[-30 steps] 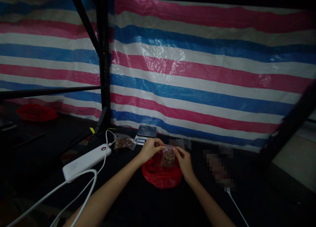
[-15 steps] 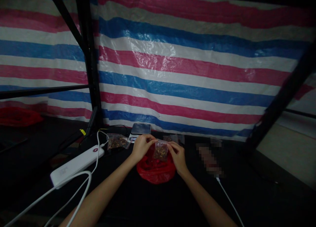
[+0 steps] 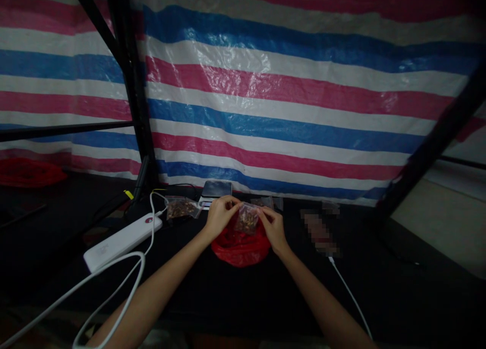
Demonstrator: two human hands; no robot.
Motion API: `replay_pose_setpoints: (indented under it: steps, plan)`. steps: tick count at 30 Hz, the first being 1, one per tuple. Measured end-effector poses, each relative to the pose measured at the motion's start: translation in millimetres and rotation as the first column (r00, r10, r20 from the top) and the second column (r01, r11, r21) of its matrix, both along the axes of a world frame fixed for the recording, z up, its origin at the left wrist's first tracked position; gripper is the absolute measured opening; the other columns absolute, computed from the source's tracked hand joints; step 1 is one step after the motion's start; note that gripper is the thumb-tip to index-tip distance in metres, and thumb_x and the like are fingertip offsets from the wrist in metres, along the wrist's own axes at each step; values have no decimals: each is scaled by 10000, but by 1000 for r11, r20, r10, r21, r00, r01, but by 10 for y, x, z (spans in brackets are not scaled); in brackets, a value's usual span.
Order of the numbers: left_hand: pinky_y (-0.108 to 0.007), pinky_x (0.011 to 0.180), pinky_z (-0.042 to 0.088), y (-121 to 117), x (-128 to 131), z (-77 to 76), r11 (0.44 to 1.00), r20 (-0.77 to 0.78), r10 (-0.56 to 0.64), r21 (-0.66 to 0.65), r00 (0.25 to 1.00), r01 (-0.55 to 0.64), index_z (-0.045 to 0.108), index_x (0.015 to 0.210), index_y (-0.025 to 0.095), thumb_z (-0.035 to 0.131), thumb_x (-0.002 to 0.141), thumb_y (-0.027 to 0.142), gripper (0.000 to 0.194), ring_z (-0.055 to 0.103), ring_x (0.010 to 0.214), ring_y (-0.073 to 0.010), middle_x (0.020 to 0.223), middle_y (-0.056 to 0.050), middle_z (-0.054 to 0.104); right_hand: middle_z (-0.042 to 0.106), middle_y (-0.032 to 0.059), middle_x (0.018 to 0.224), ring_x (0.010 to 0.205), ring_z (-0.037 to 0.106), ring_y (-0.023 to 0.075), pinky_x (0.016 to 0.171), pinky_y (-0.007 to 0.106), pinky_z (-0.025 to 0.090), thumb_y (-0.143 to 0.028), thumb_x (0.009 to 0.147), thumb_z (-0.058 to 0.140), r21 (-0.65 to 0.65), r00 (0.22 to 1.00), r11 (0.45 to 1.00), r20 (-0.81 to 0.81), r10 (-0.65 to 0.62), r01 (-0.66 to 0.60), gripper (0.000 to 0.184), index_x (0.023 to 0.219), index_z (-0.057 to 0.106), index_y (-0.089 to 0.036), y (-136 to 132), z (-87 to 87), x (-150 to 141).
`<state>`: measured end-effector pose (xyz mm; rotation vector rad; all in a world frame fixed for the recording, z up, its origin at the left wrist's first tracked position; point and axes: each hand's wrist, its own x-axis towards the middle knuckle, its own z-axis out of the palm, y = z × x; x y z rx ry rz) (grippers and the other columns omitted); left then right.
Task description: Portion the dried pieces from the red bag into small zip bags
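A small clear plastic bag [image 3: 247, 220] with brown, dried-looking pieces in it is held up by its top edge. My left hand [image 3: 221, 216] pinches the upper left corner between thumb and fingers. At the upper right corner, my right hand [image 3: 272, 229] grips the bag the same way. Below the bag lies a red plastic bag [image 3: 241, 253] with its mouth open; its inside is mostly hidden by the small bag and my hands. Just behind my left hand is a small digital scale [image 3: 215, 189].
Another filled clear bag [image 3: 183, 207] lies left of the scale, and more clear bags [image 3: 261, 202] lie behind my right hand. A white power bank [image 3: 123, 241] with cables is at left. A blurred-out object [image 3: 319, 232] with a white cable lies at right.
The small bag has tilted slightly in my fingers, both hands still holding its top. The whole view has shifted, so things sit a little higher in the picture.
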<state>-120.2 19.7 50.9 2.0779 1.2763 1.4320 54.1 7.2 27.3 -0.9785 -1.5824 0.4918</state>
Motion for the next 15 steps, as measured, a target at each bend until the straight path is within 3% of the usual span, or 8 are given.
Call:
replay_pose_setpoints:
  steps: [4, 8, 15]
  plan:
    - [-222, 648, 405, -14, 42, -43, 994, 55, -112, 24, 992, 111, 657, 767, 163, 573, 763, 330, 187, 567, 674, -127, 742, -12, 643, 620, 32, 716, 689, 569, 161, 636, 261, 435, -320, 798, 512, 13, 999, 999, -25, -38, 38, 222, 736, 648, -156, 9, -8, 15]
    - [-229, 671, 405, 6, 68, -109, 991, 103, -133, -5, 986, 135, 654, 743, 161, 579, 756, 338, 192, 575, 696, -137, 742, -18, 646, 615, 28, 696, 662, 563, 158, 613, 253, 428, -297, 799, 502, 34, 995, 997, 58, -75, 73, 205, 717, 630, -159, 1, -14, 10]
    - [-210, 557, 362, 44, 91, -196, 959, 25, -275, -64, 961, 276, 620, 756, 143, 526, 794, 343, 224, 502, 547, -108, 597, 10, 559, 634, 28, 750, 725, 580, 168, 674, 270, 432, -249, 786, 522, 143, 971, 982, 188, -146, 120, 134, 737, 632, -191, -47, 7, -8]
